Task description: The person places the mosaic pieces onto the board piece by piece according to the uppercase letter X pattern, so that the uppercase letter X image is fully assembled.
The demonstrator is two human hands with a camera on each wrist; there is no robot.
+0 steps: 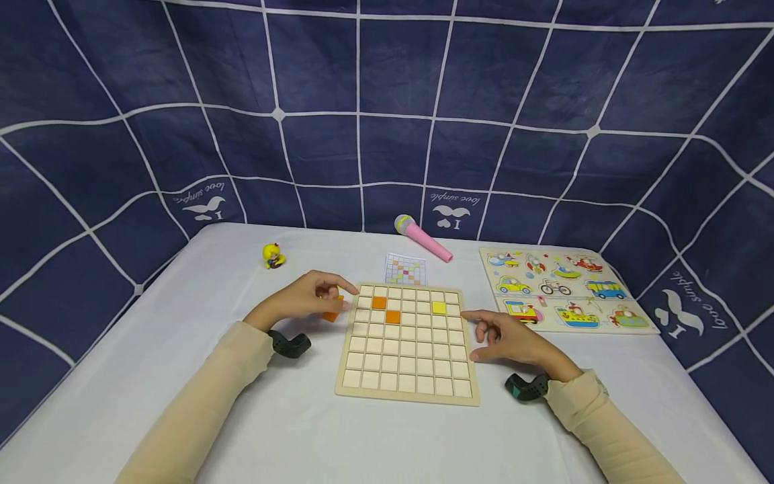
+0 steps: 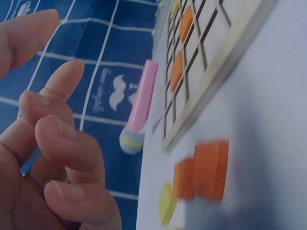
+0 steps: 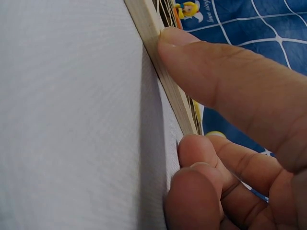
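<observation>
A wooden grid board [image 1: 408,400] lies flat in the middle of the table, its cells filled with pale squares. Two orange tiles [image 1: 393,316] and one yellow tile [image 1: 439,308] sit in its upper rows. My left hand [image 1: 308,296] hovers at the board's upper left corner, index finger extended, the others loosely bent around nothing. Below it, loose orange tiles [image 2: 211,170] lie on the cloth beside a yellow tile [image 2: 166,203], partly hidden by the hand in the head view. My right hand [image 1: 510,339] touches the board's right edge with thumb [image 3: 211,67] and index finger.
Behind the board lies a printed color-grid card [image 1: 406,269], with a pink toy microphone [image 1: 426,240] beyond it. A vehicle puzzle board [image 1: 568,292] occupies the right back. At the left back sits a small yellow-haired figurine [image 1: 273,255]. A dark blue checked cloth [image 1: 387,87] hangs behind.
</observation>
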